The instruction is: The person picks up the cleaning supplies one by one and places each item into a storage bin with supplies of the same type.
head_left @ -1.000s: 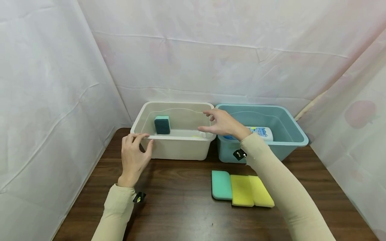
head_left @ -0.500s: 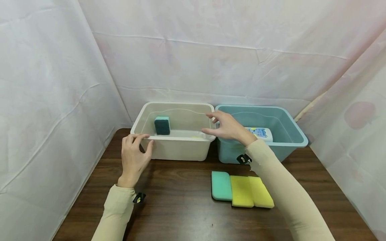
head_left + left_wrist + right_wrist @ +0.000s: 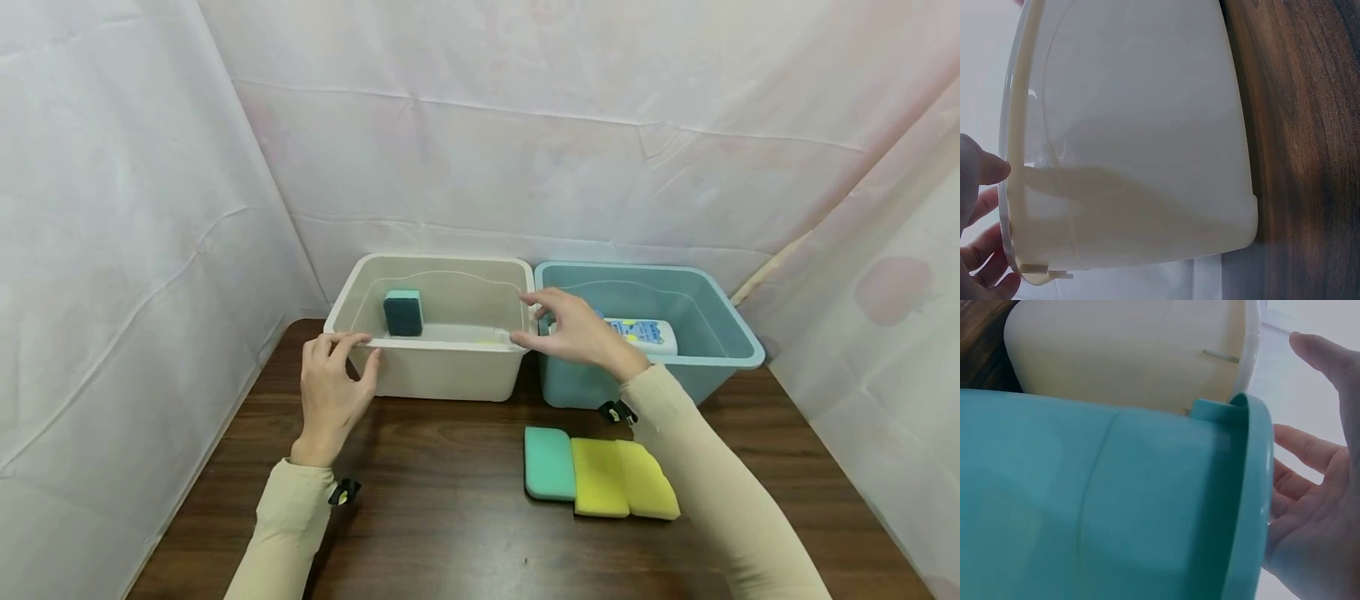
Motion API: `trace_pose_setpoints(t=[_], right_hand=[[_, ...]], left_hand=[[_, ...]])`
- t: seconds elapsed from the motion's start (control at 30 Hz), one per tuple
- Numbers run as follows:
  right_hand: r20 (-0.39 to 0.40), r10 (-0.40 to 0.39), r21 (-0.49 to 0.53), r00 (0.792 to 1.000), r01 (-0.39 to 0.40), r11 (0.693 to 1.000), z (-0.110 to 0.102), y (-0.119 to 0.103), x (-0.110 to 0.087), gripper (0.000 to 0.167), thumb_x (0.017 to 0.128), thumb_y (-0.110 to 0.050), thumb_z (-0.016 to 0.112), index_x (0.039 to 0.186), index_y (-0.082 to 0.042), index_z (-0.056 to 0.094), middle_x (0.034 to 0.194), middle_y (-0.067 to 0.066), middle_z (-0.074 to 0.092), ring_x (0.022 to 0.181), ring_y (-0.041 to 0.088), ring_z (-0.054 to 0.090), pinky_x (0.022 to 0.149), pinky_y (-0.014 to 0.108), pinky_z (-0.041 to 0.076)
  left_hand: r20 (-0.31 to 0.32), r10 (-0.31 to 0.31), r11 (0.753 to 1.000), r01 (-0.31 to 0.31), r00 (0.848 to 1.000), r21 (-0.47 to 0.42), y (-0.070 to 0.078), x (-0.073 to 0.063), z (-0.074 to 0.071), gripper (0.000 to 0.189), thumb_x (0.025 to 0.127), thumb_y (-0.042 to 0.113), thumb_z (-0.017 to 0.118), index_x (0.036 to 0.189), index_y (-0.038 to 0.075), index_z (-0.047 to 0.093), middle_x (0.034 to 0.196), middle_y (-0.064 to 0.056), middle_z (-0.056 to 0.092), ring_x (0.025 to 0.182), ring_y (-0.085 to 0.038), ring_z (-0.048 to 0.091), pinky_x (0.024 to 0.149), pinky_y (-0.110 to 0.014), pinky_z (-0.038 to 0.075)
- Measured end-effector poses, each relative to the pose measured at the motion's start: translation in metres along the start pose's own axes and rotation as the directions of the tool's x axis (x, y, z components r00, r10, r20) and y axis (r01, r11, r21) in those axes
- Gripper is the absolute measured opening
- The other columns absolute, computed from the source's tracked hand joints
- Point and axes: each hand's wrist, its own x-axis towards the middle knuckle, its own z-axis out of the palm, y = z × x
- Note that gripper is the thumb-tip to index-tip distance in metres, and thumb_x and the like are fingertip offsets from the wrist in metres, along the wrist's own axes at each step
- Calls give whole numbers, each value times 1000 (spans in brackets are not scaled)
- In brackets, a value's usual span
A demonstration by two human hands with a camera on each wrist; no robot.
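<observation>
My left hand (image 3: 332, 396) is at the front left corner of the off-white bin (image 3: 442, 371), fingertips touching its rim and thumb near the front wall. In the left wrist view the thumb tip meets the rim (image 3: 1016, 131). My right hand (image 3: 573, 329) hovers above where the two bins meet, thumb and fingers spread, with nothing between them. Inside the off-white bin a green sponge (image 3: 403, 313) with a dark scouring side stands upright. A white bottle (image 3: 652, 335) with a blue and yellow label lies in the blue bin (image 3: 727, 358), partly hidden by the right hand.
On the brown wooden table (image 3: 442, 517) lie a green sponge (image 3: 550, 463) and two yellow sponges, a left one (image 3: 600, 477) and a right one (image 3: 647, 480), side by side. A light cloth (image 3: 480, 150) hangs behind the bins and along both sides.
My right hand has drawn back from over the off-white bin, moving right and slightly toward me, so more of the bottle's label shows. My left hand stays at the rim.
</observation>
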Motion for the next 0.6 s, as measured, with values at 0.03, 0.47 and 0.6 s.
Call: trace_pose_setpoints(t=[0.03, 0.47, 0.6], right_hand=[[2, 2, 4, 1000, -2, 1000, 1, 1, -1, 74, 94, -50, 78, 155, -13, 56, 148, 9, 62, 120, 24, 69, 94, 48, 59], [0, 25, 61, 1000, -25, 998, 0, 1, -13, 71, 95, -49, 77, 155, -16, 56, 146, 9, 63, 121, 26, 68, 96, 50, 59], [-6, 28, 43, 1000, -28, 999, 2, 0, -18, 71, 95, -50, 78, 154, -17, 57, 146, 8, 63, 122, 26, 67, 97, 53, 58]], left_hand=[[0, 1, 1000, -1, 1000, 0, 0, 0, 0, 25, 92, 18, 82, 113, 5, 77, 114, -21, 67, 108, -46, 55, 93, -59, 47], [-5, -2, 1000, 2, 1000, 11, -2, -2, 0, 26, 91, 18, 82, 113, 5, 77, 111, -22, 66, 108, -46, 55, 93, -59, 47], [-2, 0, 1000, 0, 1000, 12, -2, -1, 1, 26, 91, 18, 82, 113, 5, 77, 112, -22, 66, 108, -46, 55, 94, -59, 47]])
